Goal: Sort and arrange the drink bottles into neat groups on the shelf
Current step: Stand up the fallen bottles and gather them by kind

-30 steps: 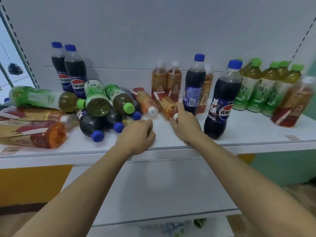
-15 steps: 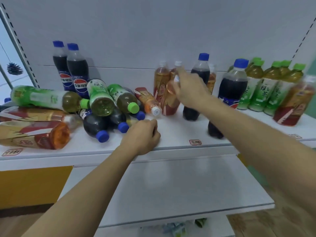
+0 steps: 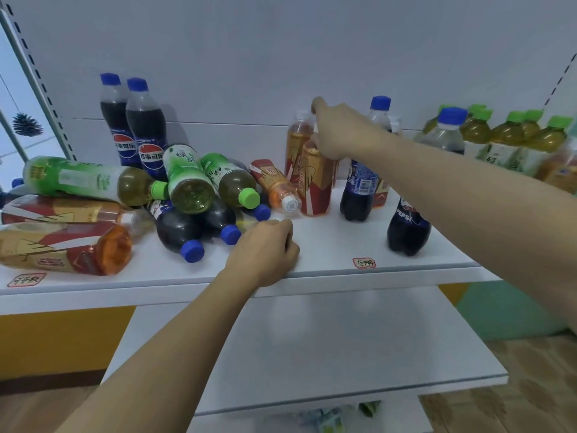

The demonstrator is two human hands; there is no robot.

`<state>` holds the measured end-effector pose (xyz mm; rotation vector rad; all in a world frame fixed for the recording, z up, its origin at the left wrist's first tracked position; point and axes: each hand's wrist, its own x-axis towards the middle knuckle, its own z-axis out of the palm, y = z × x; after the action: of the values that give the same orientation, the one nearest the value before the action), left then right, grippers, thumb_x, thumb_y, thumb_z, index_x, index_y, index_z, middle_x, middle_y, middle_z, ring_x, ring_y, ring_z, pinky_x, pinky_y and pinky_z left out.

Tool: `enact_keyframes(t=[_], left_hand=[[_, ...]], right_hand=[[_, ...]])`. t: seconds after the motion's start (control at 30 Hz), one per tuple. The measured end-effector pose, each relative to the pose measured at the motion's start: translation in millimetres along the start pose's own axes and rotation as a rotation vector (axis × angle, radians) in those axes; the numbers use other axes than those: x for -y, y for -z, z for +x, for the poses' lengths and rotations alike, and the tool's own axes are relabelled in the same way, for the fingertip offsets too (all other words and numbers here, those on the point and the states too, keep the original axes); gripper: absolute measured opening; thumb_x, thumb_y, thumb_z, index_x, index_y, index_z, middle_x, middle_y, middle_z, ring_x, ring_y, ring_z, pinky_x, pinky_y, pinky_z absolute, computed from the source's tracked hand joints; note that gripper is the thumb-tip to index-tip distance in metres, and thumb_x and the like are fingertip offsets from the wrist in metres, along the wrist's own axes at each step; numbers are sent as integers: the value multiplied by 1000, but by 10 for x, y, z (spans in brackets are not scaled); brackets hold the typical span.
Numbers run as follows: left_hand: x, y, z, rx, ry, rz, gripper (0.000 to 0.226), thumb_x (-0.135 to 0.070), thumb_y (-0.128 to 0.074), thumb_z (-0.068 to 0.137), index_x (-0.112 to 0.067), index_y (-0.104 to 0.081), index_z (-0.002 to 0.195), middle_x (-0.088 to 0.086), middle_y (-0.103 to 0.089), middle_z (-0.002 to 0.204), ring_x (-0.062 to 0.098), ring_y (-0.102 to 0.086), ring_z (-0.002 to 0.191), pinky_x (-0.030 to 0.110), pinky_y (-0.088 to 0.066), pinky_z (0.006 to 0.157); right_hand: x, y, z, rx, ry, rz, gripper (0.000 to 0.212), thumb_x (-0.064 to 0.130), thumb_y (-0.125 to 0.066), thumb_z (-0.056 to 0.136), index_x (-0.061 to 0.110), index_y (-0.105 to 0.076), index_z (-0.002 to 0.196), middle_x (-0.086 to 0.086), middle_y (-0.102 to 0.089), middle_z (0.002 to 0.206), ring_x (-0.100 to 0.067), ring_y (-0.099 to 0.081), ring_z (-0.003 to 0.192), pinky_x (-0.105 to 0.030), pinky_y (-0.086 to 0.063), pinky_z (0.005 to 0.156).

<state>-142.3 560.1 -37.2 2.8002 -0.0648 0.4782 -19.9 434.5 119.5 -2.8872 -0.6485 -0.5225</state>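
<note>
Just right of centre frame, the right hand (image 3: pixel 338 132) holds the neck of an upright amber tea bottle (image 3: pixel 315 182), fingers wrapped round it, standing it on the shelf (image 3: pixel 327 245) in front of another amber bottle (image 3: pixel 298 145). The placing step looks nearly done, though the bottle's base may not be fully settled. The left hand (image 3: pixel 265 251) rests at the shelf's front edge, fingers curled, apparently holding nothing. Next comes letting go, then reaching left for the fallen amber bottle (image 3: pixel 276 185) beside the tumbled pile (image 3: pixel 187 195).
</note>
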Motion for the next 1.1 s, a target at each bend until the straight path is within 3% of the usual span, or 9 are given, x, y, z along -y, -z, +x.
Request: enact_keyframes(t=[0.1,0.23,0.33,0.5,0.6,0.7,0.77,0.9,1.1], left_hand=[[-3,-12,-19,-15,2,-13,16,-29,-49,97,-20,-49,83,-1,-53,75,15,-50,64,28,-29,51],[1,-15,-13,-14,19,26,28,-30,-49,93,-19,-46,68,1,-48,63,16,-45,57,31,-25,49],[-25,2,-6,31,7,76,38,-30,-51,89,-18,-39,55,2,-41,52,16,-36,49,31,-21,48],[-17,28,7,51,-6,107,40,-31,-50,88,-17,-38,53,3,-39,52,17,-35,50,32,-19,48],[-15,11,7,28,-8,109,41,-31,-50,87,-16,-37,52,4,-37,51,17,-33,49,32,-18,48],[11,-25,15,3,-9,92,41,-31,-50,84,-14,-36,50,6,-36,50,21,-33,49,31,-20,47],[31,-47,23,13,-14,71,41,-32,-50,85,-14,-38,50,6,-39,51,23,-37,51,32,-24,48],[41,-60,41,18,-23,91,41,-34,-49,87,-14,-41,52,7,-42,54,25,-43,56,32,-27,49],[31,-46,15,-2,-19,92,42,-33,-51,87,-13,-41,52,7,-42,53,25,-44,58,33,-22,49]], right_hand=[[70,-200,-213,-183,78,55,44,32,-55,102,19,-36,140,-3,-59,99,-19,-61,77,-33,-49,59],[246,-834,-526,54,90,72,56,45,-57,97,19,-35,140,-8,-62,110,-30,-63,93,-43,-54,78],[279,-1153,-613,36,29,130,67,46,-63,93,21,-27,144,-11,-65,110,-28,-61,84,-37,-48,69],[249,-1252,-608,-78,45,199,59,41,-64,93,21,-32,138,-12,-67,108,-30,-66,84,-37,-51,67],[189,-1157,-642,-145,82,257,47,38,-63,93,18,-39,129,-11,-67,99,-30,-66,79,-39,-56,65],[159,-871,-571,-288,146,341,37,37,-64,91,14,-52,118,-3,-60,84,-23,-60,68,-26,-41,50],[199,-628,-439,-363,186,308,36,42,-59,91,14,-58,113,-2,-62,85,-22,-60,70,-30,-48,55],[374,-165,-16,-214,148,11,38,37,-50,95,14,-61,122,-12,-64,112,-35,-63,100,-36,-45,75],[513,80,374,18,126,-230,36,33,-65,89,14,-64,120,-11,-64,119,-32,-56,91,-35,-41,72]])
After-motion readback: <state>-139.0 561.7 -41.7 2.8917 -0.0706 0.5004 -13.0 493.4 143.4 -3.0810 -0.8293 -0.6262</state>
